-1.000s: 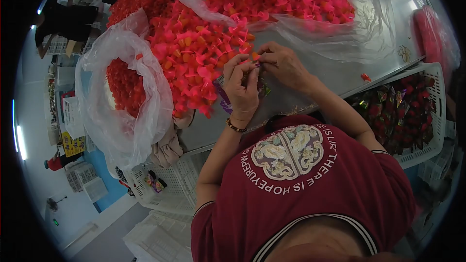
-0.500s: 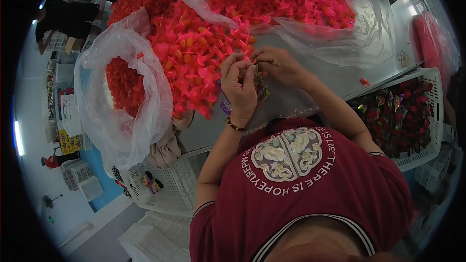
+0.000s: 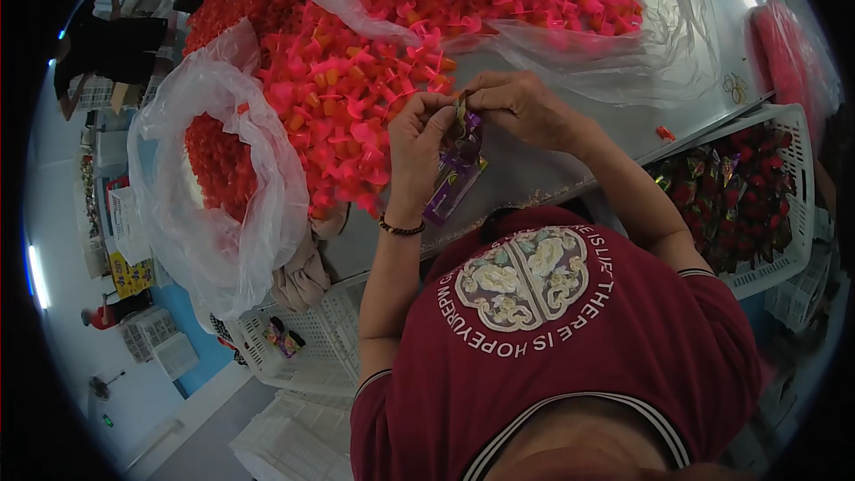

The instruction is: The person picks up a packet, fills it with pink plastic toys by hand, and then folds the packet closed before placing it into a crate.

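Between my two hands is a purple wrapper with dark and gold parts, hanging down over the metal table's edge area. My left hand, with a beaded bracelet at its wrist, pinches the wrapper's upper end between thumb and fingers. My right hand has its fingertips closed on the same top end from the other side. Just beyond my left hand lies a big heap of pink and orange plastic pieces. What exactly sits inside the wrapper's top is too small to tell.
A clear plastic bag of red pieces stands at the left. At the right, a white crate holds dark red wrapped items. A small red piece lies on the metal table. Another person stands at the far left.
My left hand has moved slightly left and turned, and more of the purple wrapper now shows below the hands. The view has shifted a little.
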A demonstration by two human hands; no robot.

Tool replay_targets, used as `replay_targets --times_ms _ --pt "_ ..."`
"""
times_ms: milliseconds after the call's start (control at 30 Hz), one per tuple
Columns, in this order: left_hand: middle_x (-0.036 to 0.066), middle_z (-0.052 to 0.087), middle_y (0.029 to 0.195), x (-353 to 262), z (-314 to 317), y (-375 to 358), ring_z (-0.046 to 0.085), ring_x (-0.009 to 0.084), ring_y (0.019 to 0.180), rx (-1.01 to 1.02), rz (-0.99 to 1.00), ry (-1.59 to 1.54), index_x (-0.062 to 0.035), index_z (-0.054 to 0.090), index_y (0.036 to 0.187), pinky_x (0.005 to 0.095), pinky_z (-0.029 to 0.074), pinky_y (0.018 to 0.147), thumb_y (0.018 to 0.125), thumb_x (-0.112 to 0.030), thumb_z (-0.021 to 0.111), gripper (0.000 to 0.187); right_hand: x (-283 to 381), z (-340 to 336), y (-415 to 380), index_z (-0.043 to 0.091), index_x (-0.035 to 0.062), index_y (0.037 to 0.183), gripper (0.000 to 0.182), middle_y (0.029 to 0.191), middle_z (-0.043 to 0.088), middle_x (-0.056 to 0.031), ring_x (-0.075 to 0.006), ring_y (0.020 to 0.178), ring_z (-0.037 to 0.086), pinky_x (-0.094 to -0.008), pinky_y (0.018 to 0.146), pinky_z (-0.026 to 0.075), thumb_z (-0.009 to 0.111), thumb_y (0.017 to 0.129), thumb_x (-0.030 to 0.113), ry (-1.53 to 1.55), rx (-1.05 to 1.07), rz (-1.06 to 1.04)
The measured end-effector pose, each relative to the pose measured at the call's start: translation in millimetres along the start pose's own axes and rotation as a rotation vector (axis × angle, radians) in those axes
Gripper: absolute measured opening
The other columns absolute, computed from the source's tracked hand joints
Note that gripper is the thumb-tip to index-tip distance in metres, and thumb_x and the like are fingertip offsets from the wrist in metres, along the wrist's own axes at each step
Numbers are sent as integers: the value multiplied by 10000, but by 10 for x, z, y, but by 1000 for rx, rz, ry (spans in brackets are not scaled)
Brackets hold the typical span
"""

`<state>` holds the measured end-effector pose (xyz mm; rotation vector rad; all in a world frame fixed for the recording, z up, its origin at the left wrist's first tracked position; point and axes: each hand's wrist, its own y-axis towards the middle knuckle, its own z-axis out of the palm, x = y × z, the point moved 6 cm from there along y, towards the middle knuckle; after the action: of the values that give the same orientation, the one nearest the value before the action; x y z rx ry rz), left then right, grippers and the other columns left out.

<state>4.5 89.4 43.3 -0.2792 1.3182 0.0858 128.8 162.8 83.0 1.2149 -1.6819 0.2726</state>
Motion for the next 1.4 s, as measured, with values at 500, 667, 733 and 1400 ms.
replay_targets --times_ms 500,667,733,1400 --pt "-42 512 808 87 -63 -67 426 21 707 -188 152 -61 -35 534 904 176 360 629 977 -85 490 99 -38 -118 -144 638 18 941 235 1091 593 -94 -265 972 601 -354 820 515 686 719 -43 -88 -165 -74" --pt "-35 504 836 23 -56 -127 429 29 736 -268 257 34 -31 519 923 174 367 658 973 -71 491 71 69 -157 -93 629 18 893 192 1028 622 -76 -254 961 599 -337 774 503 701 717 -8 -222 -105 -89" --pt "-35 506 836 -37 -20 -157 436 30 742 -283 275 36 -32 519 928 176 375 666 972 -71 493 65 83 -156 -64 627 18 883 174 960 640 -70 -248 907 614 -328 732 502 695 723 1 -199 -178 -50" --pt "-15 593 864 147 109 -134 534 52 754 -193 149 -289 -31 572 983 199 441 681 869 -80 677 162 -228 22 -146 571 13 869 149 815 591 -25 -97 762 559 -246 692 464 618 744 -55 271 -280 168"
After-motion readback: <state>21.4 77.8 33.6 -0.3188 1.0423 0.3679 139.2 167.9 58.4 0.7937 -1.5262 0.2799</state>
